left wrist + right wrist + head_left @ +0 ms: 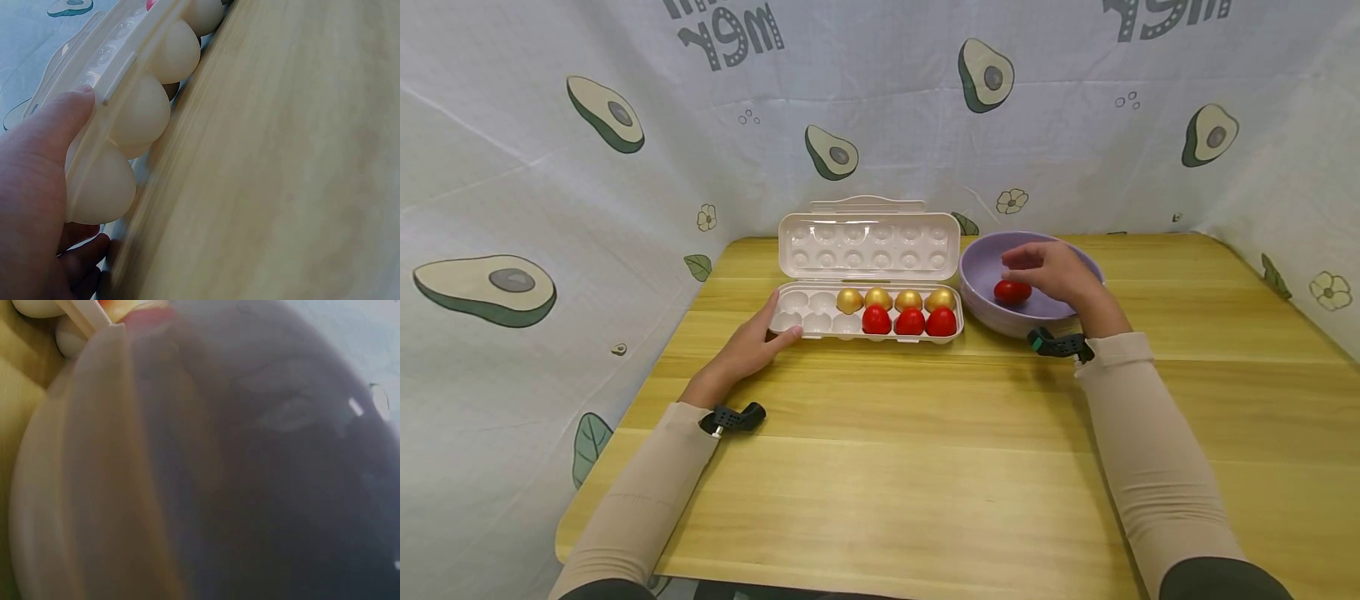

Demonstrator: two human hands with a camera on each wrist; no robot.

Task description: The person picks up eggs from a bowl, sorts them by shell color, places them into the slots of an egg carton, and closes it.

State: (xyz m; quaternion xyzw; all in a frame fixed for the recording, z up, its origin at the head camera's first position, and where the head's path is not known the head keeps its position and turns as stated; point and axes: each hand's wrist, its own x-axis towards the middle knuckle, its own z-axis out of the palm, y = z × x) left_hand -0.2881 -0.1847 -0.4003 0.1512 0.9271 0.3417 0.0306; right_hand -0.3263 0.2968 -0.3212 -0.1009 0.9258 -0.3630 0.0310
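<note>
A pale egg carton lies with its lid raised behind it. My left hand holds its left end, thumb on the rim and fingers curled below. Several gold eggs fill the back row's right part. Three red eggs sit in front, and the cups at the left are bare. Over the purple bowl hangs my right hand, thumb and forefinger apart. A red egg shows just below those fingers. In the right wrist view the bowl is blurred and no hand shows.
The bowl stands against the carton's right end, near the back of the wooden table. A cloth printed with avocados hangs behind and at both sides. Bare tabletop stretches in front of both.
</note>
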